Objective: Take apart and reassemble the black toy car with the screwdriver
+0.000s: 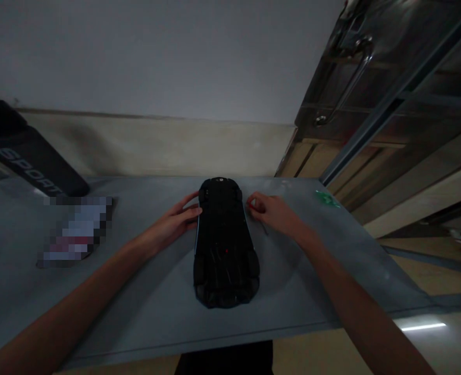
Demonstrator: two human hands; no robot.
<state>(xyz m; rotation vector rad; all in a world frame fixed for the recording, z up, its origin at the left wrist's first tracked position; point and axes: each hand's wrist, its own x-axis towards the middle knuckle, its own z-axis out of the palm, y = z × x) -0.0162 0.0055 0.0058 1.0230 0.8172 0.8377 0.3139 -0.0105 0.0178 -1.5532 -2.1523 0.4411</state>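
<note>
A black toy car (223, 229) lies upside down on the grey table, its underside and wheels facing up. My left hand (178, 219) is at the car's left side, thumb and fingers closed against its edge. To the right of the car and apart from it, my right hand (271, 208) is closed in a pinch. A bit of red shows at its fingertips, and a thin dark shaft (265, 228) sticks out below the hand; together they look like a small screwdriver. The fingers partly hide it.
A dark case marked SPORT (35, 156) leans at the back left. Near it lies a blurred-out flat item (76, 229). A small green piece (326, 198) is near the table's right edge. Behind the grey table (156, 307) stands a wall; a metal door with a handle (347, 86) is at right.
</note>
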